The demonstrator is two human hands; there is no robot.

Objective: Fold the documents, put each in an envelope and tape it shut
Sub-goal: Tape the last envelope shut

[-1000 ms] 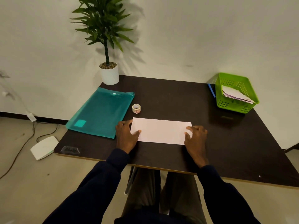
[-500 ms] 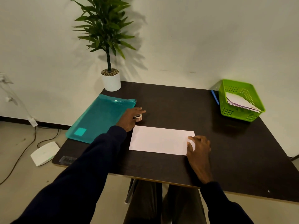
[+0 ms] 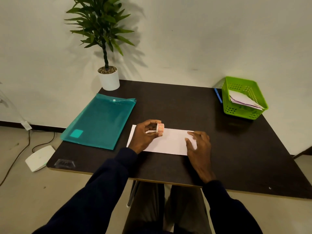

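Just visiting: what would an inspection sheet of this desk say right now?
Surface: dark square table.
Job's things: white paper envelope lying flat; small patterned tape roll; green plastic basket holding papers.
Clutter: teal plastic folder; blue pen; clear plastic piece near the left corner.
Grips: left hand holds the tape roll over the envelope; right hand rests on its right end.
Cables: dark cable on the floor.
Surroundings: leafy plant in white pot; white box on the floor.

A: How is the light?
B: Dim, warm, coming from the left; the plant [image 3: 101, 27] throws a soft shadow rightward onto the wall [image 3: 202, 39].
A: And sharpness?
B: Fairly crisp at centre; edges of the counter [image 3: 168, 102] splay with wide-angle distortion, and corners look softer
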